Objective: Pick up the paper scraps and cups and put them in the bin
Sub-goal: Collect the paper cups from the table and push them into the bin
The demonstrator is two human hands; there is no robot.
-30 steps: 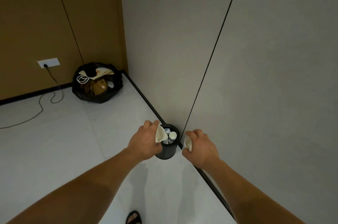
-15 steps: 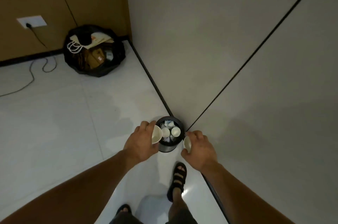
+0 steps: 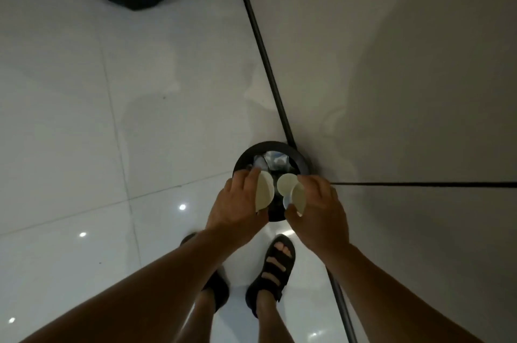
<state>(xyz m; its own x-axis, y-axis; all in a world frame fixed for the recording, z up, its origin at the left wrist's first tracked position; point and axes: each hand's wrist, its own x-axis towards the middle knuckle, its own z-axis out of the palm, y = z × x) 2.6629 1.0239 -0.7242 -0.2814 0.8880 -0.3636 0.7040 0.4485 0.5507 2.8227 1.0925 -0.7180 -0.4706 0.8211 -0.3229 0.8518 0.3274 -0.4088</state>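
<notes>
The left hand (image 3: pixel 237 202) grasps a tilted paper cup (image 3: pixel 264 190) over the black bin (image 3: pixel 272 144) — the right hand (image 3: pixel 319 208) grasps a second cup (image 3: pixel 298 195) beside it. Paper scraps (image 3: pixel 272 160) lie inside.

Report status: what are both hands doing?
Left hand grips a cup; right hand grips a second cup. Both held over the open bin, not yet dropped. Nothing blocks the bin's mouth.

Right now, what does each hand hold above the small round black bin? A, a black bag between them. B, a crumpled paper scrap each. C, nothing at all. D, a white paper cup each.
D: the left hand grips a white paper cup and the right hand grips a second white paper cup, both over the small round black bin.
</notes>
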